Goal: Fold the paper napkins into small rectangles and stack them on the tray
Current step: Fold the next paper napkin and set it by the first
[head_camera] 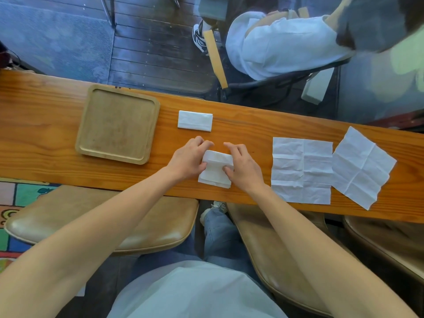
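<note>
Four napkins lie on the wooden table [46, 125]. At centre frame the half-folded napkin [214, 171] is pinched at its far edge by the left hand [188, 157] and right hand [243, 166], one each side, probably so the fold comes over square. Just above sits a finished rectangle [195, 120], not yet on the tray [91, 152] at left, which holds nothing. Two flat napkins, one [301, 171] beside the other [362, 167], wait at right within reach
</note>
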